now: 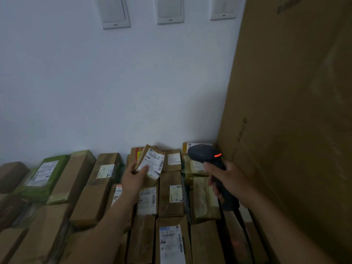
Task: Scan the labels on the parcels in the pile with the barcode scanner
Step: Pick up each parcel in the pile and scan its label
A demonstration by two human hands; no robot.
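Note:
My left hand (133, 178) grips a small brown parcel (150, 161) and holds it tilted up above the pile, its white barcode label facing me. My right hand (226, 180) grips the handle of a black barcode scanner (205, 155), whose head sits just right of the raised parcel with an orange light lit on its side. Below both hands lies the pile of parcels (169, 195), several brown cartons packed side by side, most with white labels facing up.
A green-wrapped parcel (43, 176) lies at the left of the pile. A tall brown cardboard sheet (297, 111) stands close on the right, beside the scanner. A white wall (114, 92) rises behind the pile, with three white wall panels (169, 10) high up.

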